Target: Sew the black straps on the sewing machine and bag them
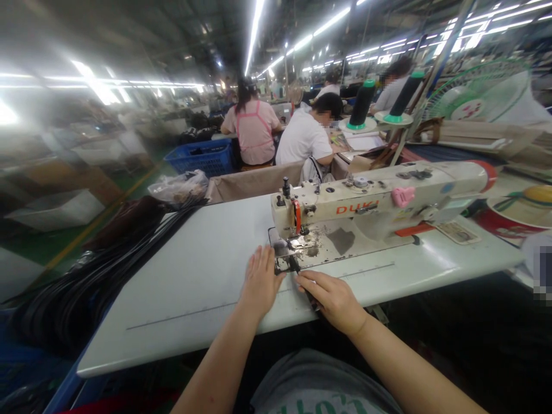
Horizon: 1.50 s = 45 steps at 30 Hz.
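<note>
A white sewing machine (379,201) stands on a pale table (207,259). My left hand (261,279) lies with its fingers stretched out at the left side of the needle area, close to the metal plate. To the right, my right hand (330,296) has its fingers closed round a narrow dark strip (294,264), which runs from the needle area towards the table's front edge. Part of the strip is hidden under that hand. Whether my left fingertips touch the strip cannot be made out.
Many black strips (107,270) hang over the table's left edge. Behind are a blue crate (202,156), a fabric-lined bin (254,183) and seated people. Thread cones (361,106) and a green fan (474,98) stand at the back right.
</note>
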Motion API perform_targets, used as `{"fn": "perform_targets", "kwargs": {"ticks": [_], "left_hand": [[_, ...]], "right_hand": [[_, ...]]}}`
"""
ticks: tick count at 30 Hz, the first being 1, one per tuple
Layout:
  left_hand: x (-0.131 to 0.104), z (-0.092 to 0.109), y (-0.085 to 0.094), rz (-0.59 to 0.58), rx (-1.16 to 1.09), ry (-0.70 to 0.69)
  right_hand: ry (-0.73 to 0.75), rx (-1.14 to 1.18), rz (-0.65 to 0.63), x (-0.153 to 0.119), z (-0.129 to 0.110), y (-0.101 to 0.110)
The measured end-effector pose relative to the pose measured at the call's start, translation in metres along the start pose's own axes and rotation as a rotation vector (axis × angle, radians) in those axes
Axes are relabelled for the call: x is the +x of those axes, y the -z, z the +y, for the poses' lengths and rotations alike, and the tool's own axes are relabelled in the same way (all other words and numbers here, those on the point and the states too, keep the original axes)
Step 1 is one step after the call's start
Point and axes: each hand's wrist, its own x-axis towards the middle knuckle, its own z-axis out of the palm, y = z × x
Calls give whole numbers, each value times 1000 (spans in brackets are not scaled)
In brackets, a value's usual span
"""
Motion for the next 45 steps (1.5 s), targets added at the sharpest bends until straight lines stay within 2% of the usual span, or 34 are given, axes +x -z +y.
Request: {"fn": "perform_targets", "kwargs": {"ticks": [3, 5, 12, 20, 25, 35, 40, 45], "left_hand": [[9, 6, -3, -17, -130, -270], [16, 8, -8, -16, -173, -323], [15, 5, -23, -11, -172, -292], [11, 6, -16, 21, -161, -213], [10, 7, -17, 38, -166, -212], [8, 5, -23, 54, -198, -228], [8, 6, -21, 35, -177, -226], [7, 6, -20, 66, -161, -240]], "right_hand": [[4, -39, -39, 2, 4, -5], [-2, -62, -57, 3, 6, -8], [-7, -175, -107, 4, 15, -17], [-35, -229, -151, 10, 20, -27], [-67, -237, -185, 16, 21, -32], [-101, -210, -168, 16, 23, -37], [-107, -213, -183, 17, 22, -36], [-120, -219, -198, 18, 19, -32]]}}
